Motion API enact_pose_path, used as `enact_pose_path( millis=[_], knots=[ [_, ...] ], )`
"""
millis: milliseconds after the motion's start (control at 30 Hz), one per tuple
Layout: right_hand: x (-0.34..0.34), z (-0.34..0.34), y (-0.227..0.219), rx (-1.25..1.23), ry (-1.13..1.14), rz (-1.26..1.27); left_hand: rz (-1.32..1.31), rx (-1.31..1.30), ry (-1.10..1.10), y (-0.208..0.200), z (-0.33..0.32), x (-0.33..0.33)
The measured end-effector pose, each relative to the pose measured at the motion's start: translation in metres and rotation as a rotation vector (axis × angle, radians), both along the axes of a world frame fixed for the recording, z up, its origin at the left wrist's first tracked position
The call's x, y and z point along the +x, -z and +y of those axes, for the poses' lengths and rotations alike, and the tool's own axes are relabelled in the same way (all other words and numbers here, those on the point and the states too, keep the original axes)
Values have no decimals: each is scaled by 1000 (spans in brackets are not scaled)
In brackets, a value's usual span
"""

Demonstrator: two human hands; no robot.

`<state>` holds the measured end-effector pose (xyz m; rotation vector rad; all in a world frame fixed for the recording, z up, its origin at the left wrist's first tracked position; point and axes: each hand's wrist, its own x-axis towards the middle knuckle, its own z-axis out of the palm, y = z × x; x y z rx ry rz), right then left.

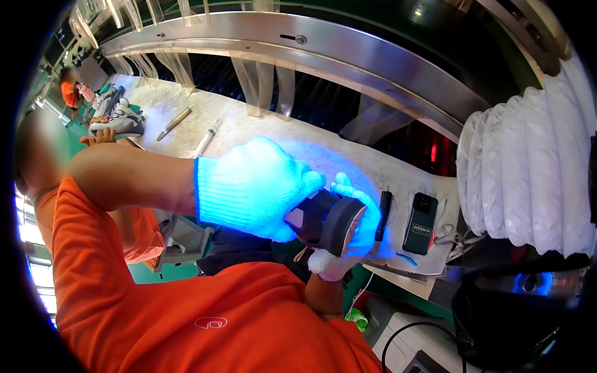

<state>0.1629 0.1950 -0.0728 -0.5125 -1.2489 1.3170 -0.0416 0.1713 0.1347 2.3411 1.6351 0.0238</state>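
Observation:
Both my hands wear white knit gloves, lit bright blue. Between them is a dark shoe (pixel 316 214) with a grey sole edge, held above the near side of the worktable. My left hand (pixel 261 180) grips it from the left, fingers closed around the upper. On the sole side, my right hand (pixel 369 214) supports it with the palm and curled fingers. The gloves cover part of the shoe. Just right of my right hand, a slim black tool (pixel 384 214) lies on the table beside a dark phone (pixel 421 224).
On the white-covered table (pixel 230 127) lie a tan-handled tool (pixel 174 123) and a slim white tool (pixel 207 137). A metal machine frame (pixel 298 50) with hanging clear strips spans the back. A white duct (pixel 525 168) hangs right. At left, a co-worker's hand (pixel 102 137) is beside grey shoes (pixel 121 119).

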Motion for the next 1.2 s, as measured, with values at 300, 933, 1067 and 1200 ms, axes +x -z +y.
enact_pose_path(
  millis=[300,933,1067,1200],
  knots=[
    [17,12,-45,5,-142,170,-3,-138,74,-17,17,38],
    [37,-14,-71,265,327,-476,-140,-7,156,-3,4,34],
    [57,-34,-87,-6,86,-229,-504,244,68,27,-38,31],
    [50,-58,-85,-19,196,-231,-820,694,-22,87,-75,41]
  ],
)
